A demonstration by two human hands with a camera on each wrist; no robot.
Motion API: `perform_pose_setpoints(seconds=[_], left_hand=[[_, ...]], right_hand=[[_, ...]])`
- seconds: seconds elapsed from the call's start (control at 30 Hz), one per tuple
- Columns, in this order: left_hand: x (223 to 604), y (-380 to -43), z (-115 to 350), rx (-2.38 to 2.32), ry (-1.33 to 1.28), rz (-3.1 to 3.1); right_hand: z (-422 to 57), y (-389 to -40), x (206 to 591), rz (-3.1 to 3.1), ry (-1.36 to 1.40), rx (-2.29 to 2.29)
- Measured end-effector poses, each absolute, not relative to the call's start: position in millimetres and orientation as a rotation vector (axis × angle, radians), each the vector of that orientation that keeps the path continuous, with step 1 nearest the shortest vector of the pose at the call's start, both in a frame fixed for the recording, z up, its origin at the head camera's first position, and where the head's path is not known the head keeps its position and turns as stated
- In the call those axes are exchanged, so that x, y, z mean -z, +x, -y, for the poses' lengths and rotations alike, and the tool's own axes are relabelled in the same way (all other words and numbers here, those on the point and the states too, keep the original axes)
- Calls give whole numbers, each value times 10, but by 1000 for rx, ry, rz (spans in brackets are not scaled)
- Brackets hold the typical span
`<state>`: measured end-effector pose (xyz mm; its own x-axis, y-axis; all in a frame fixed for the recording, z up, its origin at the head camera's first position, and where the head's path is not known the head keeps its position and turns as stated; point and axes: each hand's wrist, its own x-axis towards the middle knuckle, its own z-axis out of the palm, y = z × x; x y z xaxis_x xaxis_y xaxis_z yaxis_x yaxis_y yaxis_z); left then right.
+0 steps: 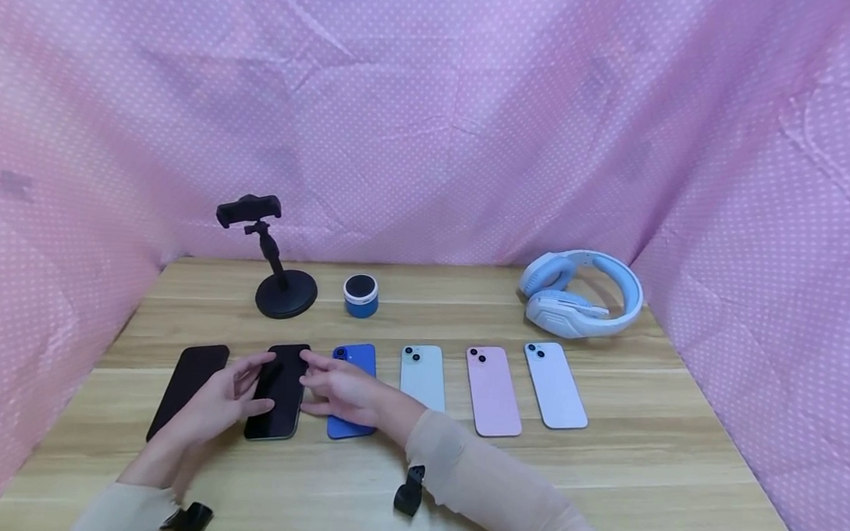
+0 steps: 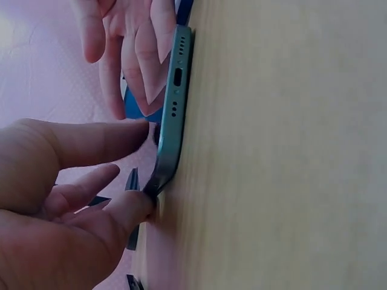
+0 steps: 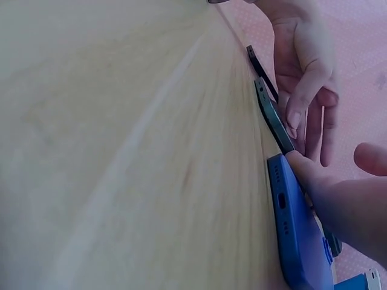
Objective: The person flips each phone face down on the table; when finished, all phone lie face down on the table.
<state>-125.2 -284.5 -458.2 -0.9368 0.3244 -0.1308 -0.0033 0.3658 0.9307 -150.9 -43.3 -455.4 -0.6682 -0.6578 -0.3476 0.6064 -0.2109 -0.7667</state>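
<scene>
A dark phone with a green-tinted frame lies screen up on the wooden table, between both hands. My left hand is at its left side, thumb over the black screen and another finger at the left edge, fingers loosely bent. From the right, my right hand reaches over the blue phone, with fingertips along the dark phone's right edge. In the right wrist view the right thumb is right at that edge. Another black phone lies to the left, partly behind the left forearm.
Right of the hands lie a pale green phone, a pink phone and a white phone, backs up. Behind stand a black phone stand, a small blue speaker and blue-white headphones. Pink dotted cloth surrounds the table.
</scene>
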Motion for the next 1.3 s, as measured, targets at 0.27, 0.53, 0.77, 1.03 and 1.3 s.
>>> perform_pose_setpoints(seconds=[0.27,0.53,0.77,1.03,1.3], left_hand=[[4497,-1266,2834,-1645,187,-2265],[4503,-1265,2740,-1735,183,-2138],[4472,-1274,2652,-1759,161,-2119],[4438,-1265,2698,-1733,196,-2168],[4412,-1281,2706,-1713,182,-2144]], right_hand=[[427,-1502,4519,-1183,-31,2060],[479,-1505,4504,-1058,-50,2249],[517,-1503,4518,-1075,-40,2277],[529,-1510,4519,-1153,-25,2242],[556,-1512,4475,-1211,-50,2172]])
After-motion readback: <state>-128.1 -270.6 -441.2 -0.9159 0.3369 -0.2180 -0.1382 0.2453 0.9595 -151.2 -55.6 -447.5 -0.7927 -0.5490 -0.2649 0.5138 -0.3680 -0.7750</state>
